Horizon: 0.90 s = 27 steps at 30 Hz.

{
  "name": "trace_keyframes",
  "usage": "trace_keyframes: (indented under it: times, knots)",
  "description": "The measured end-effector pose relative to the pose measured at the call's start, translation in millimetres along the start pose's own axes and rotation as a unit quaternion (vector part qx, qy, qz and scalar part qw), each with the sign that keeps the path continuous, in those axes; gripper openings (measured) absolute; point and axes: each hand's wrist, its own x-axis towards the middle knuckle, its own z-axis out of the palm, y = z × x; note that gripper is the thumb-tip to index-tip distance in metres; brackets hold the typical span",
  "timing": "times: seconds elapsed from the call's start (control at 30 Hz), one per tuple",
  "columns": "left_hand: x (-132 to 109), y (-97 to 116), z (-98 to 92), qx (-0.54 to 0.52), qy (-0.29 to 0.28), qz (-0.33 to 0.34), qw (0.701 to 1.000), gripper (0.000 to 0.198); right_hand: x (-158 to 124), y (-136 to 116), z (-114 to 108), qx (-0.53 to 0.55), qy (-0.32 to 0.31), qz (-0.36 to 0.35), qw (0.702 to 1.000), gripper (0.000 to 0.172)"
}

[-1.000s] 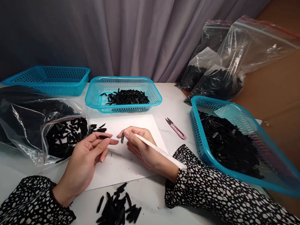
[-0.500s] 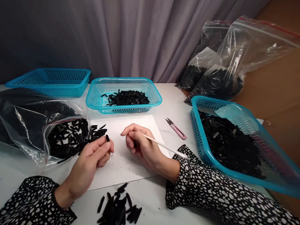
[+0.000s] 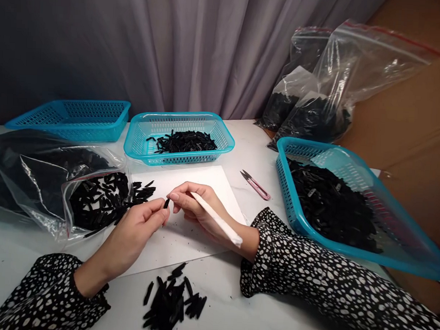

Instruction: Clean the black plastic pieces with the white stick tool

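Observation:
My left hand [image 3: 139,232] pinches a small black strip [image 3: 166,202] upright between thumb and fingertips, over the white sheet [image 3: 205,179]. The fingertips of my right hand [image 3: 199,208] are closed at the top of that strip, seemingly touching it. A slim white stick [image 3: 217,221], wider at its rear end, rests in my right hand and points back over the wrist; its front end is hidden by the fingers. Toward me, a loose pile of similar black strips [image 3: 166,303] lies on the table. More strips [image 3: 107,194] spill from a clear plastic bag [image 3: 33,176] on the left.
A blue basket [image 3: 142,154] with black strips stands behind the sheet, and another blue basket [image 3: 114,124] is at the back left. Pink thread snips [image 3: 255,186] lie right of the sheet. A large blue basket [image 3: 284,187] heaped with strips and zip bags [image 3: 317,115] are at the right.
My right hand has moved left, bringing its fingertips to the black strip in my left hand. The white stick has turned, its rear end now pointing more toward me.

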Motion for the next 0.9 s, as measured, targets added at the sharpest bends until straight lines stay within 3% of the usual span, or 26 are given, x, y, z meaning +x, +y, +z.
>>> trace_keyframes:
  times: [0.2,0.43,0.57,0.73,0.9]
  knots:
    - [-1.5,5.2,-0.2,0.077,0.021,-0.005,0.997,0.036,0.3,3.4,-3.8,-0.079,0.039,-0.044,0.995,0.059]
    - [-2.5,3.8,1.2,0.098,0.03,0.02,0.995,0.029,0.5,3.7,-0.5,-0.059,0.003,-0.043,0.997,0.04]
    - [-1.9,4.3,-0.6,0.05,0.032,0.038,0.998,0.024,0.3,6.2,-0.9,-0.004,0.01,-0.024,1.0,0.035]
    - [-2.7,-2.6,-1.5,-0.015,0.041,0.013,0.999,0.01,-0.7,-0.5,-2.9,0.069,0.028,0.004,0.997,0.029]
    - [-1.2,-10.5,5.1,-0.131,0.052,0.014,0.99,0.02,0.1,-0.7,-6.5,0.086,0.012,-0.008,0.996,0.028]
